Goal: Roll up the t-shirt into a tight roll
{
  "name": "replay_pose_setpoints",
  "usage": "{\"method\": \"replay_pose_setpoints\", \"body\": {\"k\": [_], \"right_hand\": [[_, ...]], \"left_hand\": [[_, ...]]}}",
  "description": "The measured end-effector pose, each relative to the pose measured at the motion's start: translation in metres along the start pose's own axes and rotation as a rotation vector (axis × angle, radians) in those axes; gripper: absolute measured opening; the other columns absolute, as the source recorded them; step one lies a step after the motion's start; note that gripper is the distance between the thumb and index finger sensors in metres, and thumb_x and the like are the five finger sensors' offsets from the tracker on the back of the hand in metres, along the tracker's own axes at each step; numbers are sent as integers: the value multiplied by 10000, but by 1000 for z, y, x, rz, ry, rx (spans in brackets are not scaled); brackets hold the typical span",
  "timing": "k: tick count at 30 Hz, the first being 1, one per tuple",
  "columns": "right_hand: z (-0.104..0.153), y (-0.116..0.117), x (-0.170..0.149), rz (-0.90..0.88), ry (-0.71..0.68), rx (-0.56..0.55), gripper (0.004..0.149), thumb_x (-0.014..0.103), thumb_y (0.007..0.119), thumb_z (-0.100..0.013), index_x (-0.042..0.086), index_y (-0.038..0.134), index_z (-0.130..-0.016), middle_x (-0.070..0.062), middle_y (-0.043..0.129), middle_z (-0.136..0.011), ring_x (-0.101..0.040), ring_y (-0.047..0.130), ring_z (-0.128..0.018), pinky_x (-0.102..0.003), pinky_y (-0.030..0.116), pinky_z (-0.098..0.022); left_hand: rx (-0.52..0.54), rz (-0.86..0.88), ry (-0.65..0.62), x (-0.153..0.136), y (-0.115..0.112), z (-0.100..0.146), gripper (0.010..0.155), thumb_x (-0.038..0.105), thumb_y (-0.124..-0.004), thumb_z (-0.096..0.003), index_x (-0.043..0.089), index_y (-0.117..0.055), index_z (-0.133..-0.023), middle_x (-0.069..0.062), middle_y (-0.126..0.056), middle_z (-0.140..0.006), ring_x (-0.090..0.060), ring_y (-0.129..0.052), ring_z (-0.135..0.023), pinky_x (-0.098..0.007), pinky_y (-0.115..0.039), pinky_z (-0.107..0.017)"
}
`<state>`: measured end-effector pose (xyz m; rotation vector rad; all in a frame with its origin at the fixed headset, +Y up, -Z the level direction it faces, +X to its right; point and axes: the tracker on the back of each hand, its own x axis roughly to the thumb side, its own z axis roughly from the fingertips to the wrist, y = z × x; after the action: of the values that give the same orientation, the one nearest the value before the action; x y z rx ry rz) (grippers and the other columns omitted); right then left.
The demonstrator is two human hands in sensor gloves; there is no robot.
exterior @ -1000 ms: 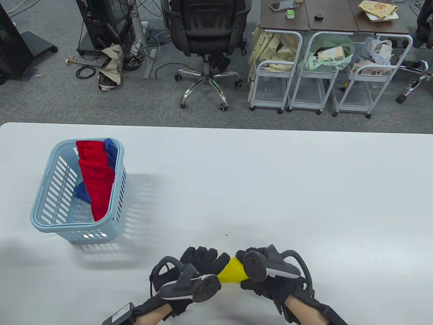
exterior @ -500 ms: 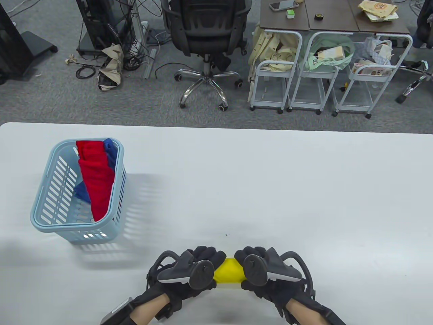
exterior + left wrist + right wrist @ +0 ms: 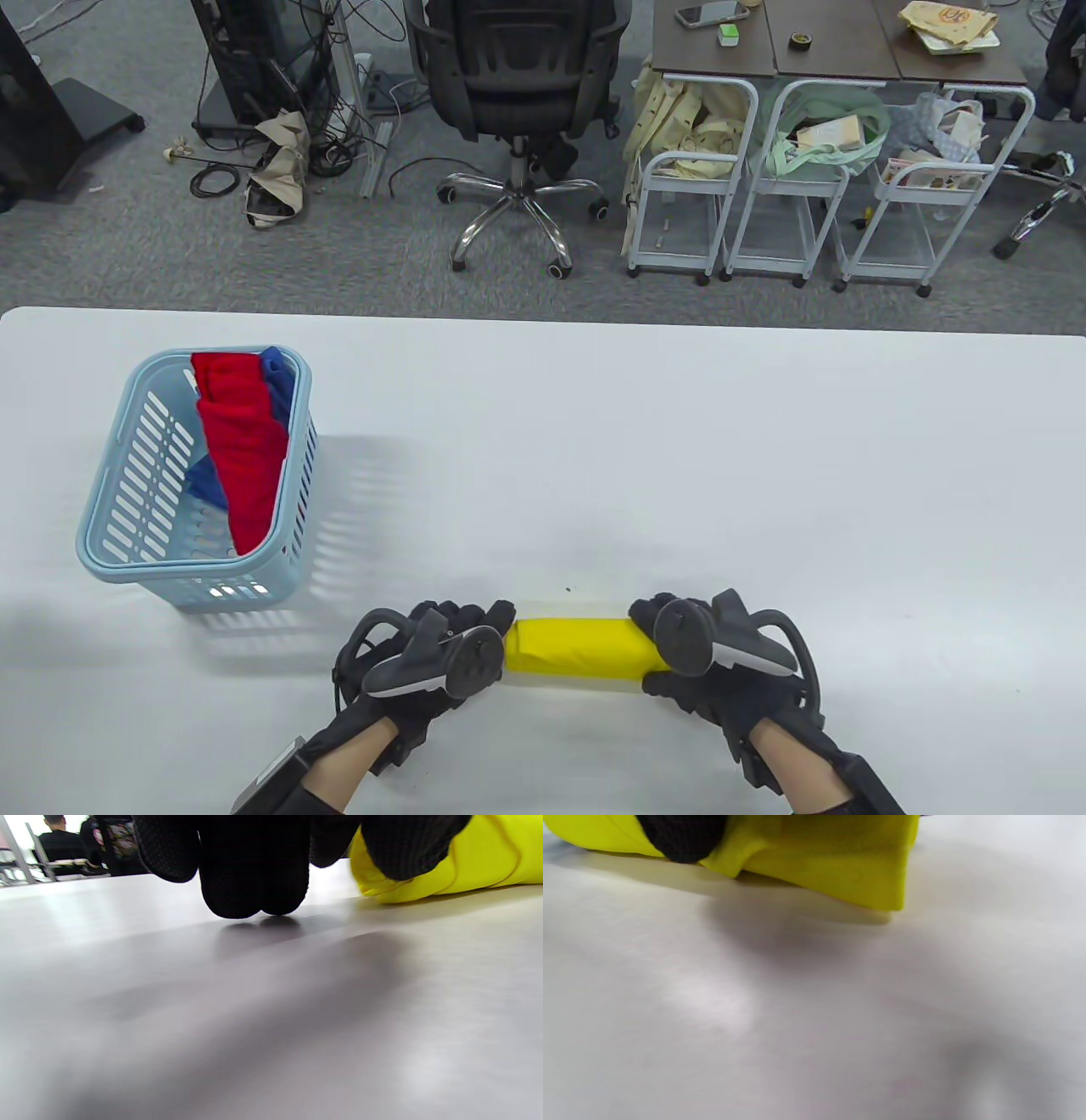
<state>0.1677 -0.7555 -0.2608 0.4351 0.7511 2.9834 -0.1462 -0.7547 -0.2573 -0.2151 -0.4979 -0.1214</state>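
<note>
Both hands, left (image 3: 441, 649) and right (image 3: 700, 654), grip opposite ends of the roll (image 3: 581, 647) lying near the surface's (image 3: 679, 467) front edge.

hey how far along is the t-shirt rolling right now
Mostly done: the yellow t-shirt already lies on the white table as a compact roll. In hand: the left hand and right hand each hold an end. Left: tidying the loose flap seen in the right wrist view; the blue basket already holds red and blue rolls.
</note>
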Motion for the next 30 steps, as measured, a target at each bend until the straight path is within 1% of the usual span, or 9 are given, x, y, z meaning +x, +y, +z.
{"method": "replay_pose_setpoints", "body": {"k": [6, 10, 12, 14, 17, 19, 22, 26, 30], "right_hand": [[8, -9, -74, -46, 469, -69, 832, 601, 589, -602, 190, 167, -1189, -176, 365, -1228, -446, 505, -1123, -579, 511, -743], [14, -8, -94, -89, 610, -76, 852, 631, 497, -614, 131, 104, -1181, -219, 392, -1208, -460, 564, -1089, -562, 552, -725], [20, -11, -92, -119, 598, -67, 878, 617, 474, -613, 100, 5, -1145, -260, 201, -1202, -493, 515, -1086, -581, 536, -717], [36, -26, -80, -77, 559, -122, 821, 590, 458, -622, 153, 9, -1153, -247, 104, -1196, -527, 373, -1110, -605, 483, -729], [51, -35, -67, -67, 458, -183, 691, 542, 491, -628, 230, 263, -1201, -178, 215, -1232, -503, 288, -1133, -618, 461, -734], [50, -27, -62, -96, 387, -107, 673, 542, 501, -624, 212, 384, -1198, -179, 305, -1233, -503, 316, -1128, -612, 492, -725], [34, -9, -56, -81, 331, 12, 771, 579, 485, -619, 144, 227, -1200, -238, 85, -1182, -553, 144, -1077, -618, 447, -727], [13, -6, -52, 27, 401, 46, 852, 614, 464, -618, 96, 91, -1182, -260, -60, -1134, -570, 6, -1040, -644, 346, -736], [-10, -11, -69, 22, 470, 55, 766, 522, 395, -648, 110, 1, -1159, -248, -150, -1105, -561, -70, -1021, -650, 282, -738]], "left_hand": [[60, 99, 110, -32, 9, 9, 682, 559, -596, -523, 270, -507, -1133, -57, -742, -1106, -311, -813, -962, -555, -614, -759], [90, 122, 124, -37, 14, 13, 686, 571, -561, -531, 285, -466, -1147, -74, -627, -1183, -331, -721, -1042, -550, -596, -772], [92, 129, 128, -37, 14, 13, 680, 566, -551, -536, 292, -453, -1150, -82, -567, -1208, -342, -661, -1074, -564, -551, -785], [98, 119, 134, -37, 14, 14, 681, 563, -537, -540, 300, -420, -1157, -86, -494, -1233, -351, -592, -1106, -568, -505, -800], [116, 129, 139, -39, 17, 15, 676, 549, -500, -552, 304, -362, -1167, -90, -393, -1255, -364, -493, -1138, -573, -449, -811], [136, 155, 140, -40, 18, 17, 686, 549, -485, -553, 298, -326, -1172, -100, -330, -1262, -377, -427, -1149, -580, -412, -813], [150, 179, 134, -41, 20, 19, 711, 578, -443, -548, 307, -251, -1177, -110, -234, -1268, -402, -329, -1159, -596, -363, -814], [155, 193, 124, -43, 21, 20, 660, 501, -388, -571, 313, -195, -1173, -108, -136, -1263, -416, -214, -1157, -615, -280, -808], [167, 185, 132, -44, 21, 21, 688, 555, -360, -558, 314, -169, -1174, -109, -109, -1261, -419, -185, -1156, -623, -257, -805]]}}
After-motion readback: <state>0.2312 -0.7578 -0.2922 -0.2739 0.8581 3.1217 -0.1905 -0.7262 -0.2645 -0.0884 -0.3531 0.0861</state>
